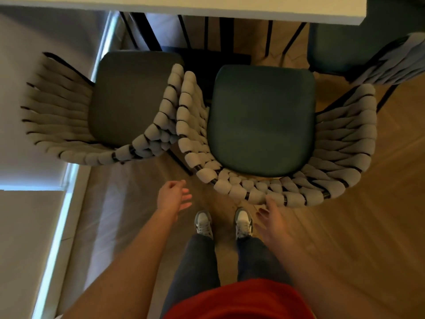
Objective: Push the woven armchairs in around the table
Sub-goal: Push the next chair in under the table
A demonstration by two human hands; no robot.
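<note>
Two woven armchairs sit pulled out from the table (184,10), side by side and touching: the left armchair (128,97), the right armchair (262,120). The left hand (174,195) and right hand (273,221) hover relaxed and empty behind the right armchair's back, likely ready to push it toward the table.

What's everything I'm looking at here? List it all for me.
woven armchairs: three, pale woven backs; two side by side, arms touching, seats short of the table; a third at upper right
seat cushions: grey on left chair, dark green on middle chair
table: one, white top, along the upper edge
floor: wood
shoes: two, grey and white
shirt: red
hands: left open, in the air; right open, by the middle chair's back
</note>
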